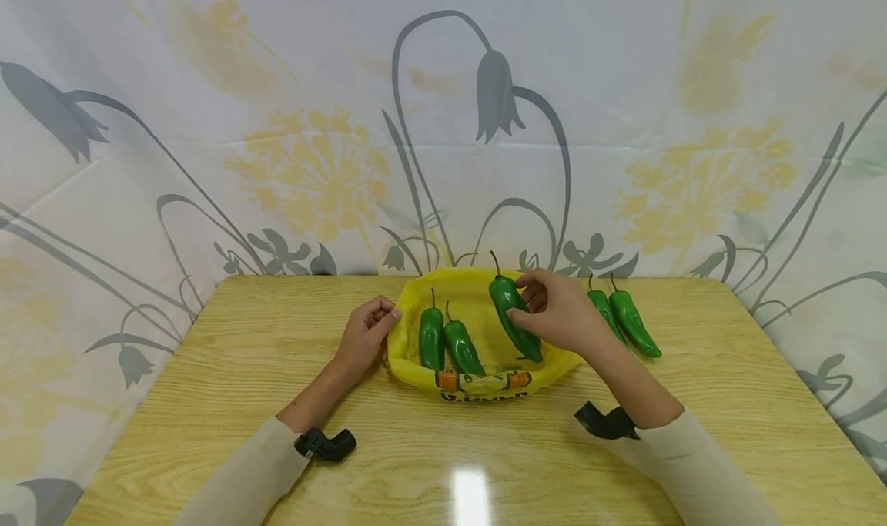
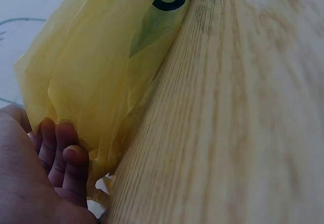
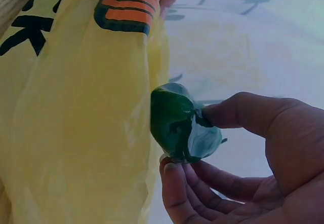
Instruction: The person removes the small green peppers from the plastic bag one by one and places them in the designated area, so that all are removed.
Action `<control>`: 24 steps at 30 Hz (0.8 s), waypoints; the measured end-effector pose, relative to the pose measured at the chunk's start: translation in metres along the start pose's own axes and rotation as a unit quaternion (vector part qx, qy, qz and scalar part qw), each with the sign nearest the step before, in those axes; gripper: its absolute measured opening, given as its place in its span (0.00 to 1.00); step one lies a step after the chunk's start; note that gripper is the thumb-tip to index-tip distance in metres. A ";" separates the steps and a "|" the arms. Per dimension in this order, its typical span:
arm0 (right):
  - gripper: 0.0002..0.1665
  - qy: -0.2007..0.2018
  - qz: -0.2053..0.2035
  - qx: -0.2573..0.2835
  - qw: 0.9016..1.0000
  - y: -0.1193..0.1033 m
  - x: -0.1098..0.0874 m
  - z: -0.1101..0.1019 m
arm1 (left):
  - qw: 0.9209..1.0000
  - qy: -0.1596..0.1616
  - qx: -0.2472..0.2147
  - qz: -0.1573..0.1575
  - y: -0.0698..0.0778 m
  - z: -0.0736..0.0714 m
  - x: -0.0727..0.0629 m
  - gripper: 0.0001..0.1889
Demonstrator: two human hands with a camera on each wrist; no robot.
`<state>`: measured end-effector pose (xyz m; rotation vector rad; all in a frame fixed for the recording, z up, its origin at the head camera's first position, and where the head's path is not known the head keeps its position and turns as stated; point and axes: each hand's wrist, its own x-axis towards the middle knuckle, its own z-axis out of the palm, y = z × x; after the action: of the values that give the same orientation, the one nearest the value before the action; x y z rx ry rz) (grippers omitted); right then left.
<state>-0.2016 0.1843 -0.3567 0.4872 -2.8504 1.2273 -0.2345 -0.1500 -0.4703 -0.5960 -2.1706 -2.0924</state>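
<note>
A yellow plastic bag [image 1: 485, 279] lies spread open on the table, its rim forming a wide mouth. My left hand [image 1: 367, 327] pinches the bag's left rim; in the left wrist view its curled fingers [image 2: 63, 143] are against the yellow film. Between thumb and fingers, my right hand [image 1: 557, 310] holds a green chili pepper [image 1: 513, 318] over the right part of the bag's mouth, stem up. The right wrist view shows this pepper [image 3: 177, 122] end-on beside the bag wall. Inside the bag, two more green peppers [image 1: 431, 337] [image 1: 463, 349] lie at the left.
Two green peppers [image 1: 634, 326] [image 1: 604, 314] lie on the wooden table [image 1: 263, 333] to the right of the bag, one partly behind my right hand. A floral-patterned cloth [image 1: 443, 125] hangs behind the table's far edge.
</note>
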 end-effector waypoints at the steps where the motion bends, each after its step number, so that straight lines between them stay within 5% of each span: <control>1: 0.25 0.003 -0.002 0.001 1.000 0.001 -0.001 0.000 | 1.000 0.000 0.002 0.000 0.000 0.000 0.000 0.09; 24: 0.29 0.033 0.011 -0.015 0.999 0.020 -0.029 -0.020 | 1.000 0.002 0.007 -0.006 0.000 0.000 0.000 0.08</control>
<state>-0.1821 0.2200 -0.3608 0.4082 -2.8215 1.1790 -0.2347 -0.1498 -0.4703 -0.5780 -2.1905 -2.0812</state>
